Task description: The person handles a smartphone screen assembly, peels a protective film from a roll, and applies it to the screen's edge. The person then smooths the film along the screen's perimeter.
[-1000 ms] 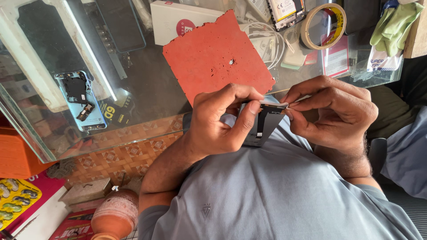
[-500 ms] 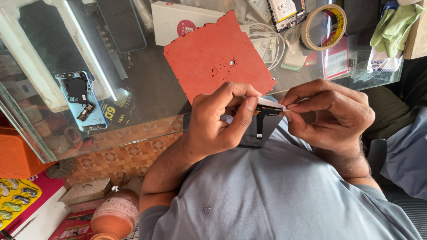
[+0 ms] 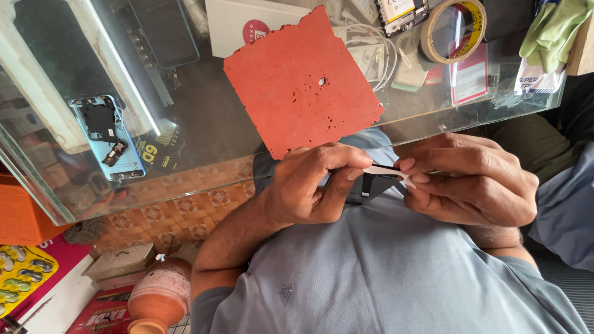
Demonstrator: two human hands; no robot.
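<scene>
My left hand [image 3: 312, 185] and my right hand [image 3: 473, 179] meet just above my grey shirt, in front of the glass table's [image 3: 204, 139] near edge. Between them is a small flat dark phone part [image 3: 371, 185] with a thin white strip along its top. The left thumb and forefinger pinch its left end. The right fingertips pinch the white strip at its right end. Most of the part is hidden by my fingers. A square red work mat [image 3: 303, 80] lies on the glass just beyond the hands.
An opened blue phone [image 3: 108, 139] lies at the left under the glass. A tape roll [image 3: 455, 28], white cable [image 3: 371, 43], white box [image 3: 247, 21] and green cloth [image 3: 550, 31] sit at the back. A clay pot [image 3: 161, 297] and orange box [image 3: 18, 216] stand below left.
Both hands stayed together over my chest. The dark part has turned more edge-on, and my right fingertips have closed in against the left thumb on the white strip.
</scene>
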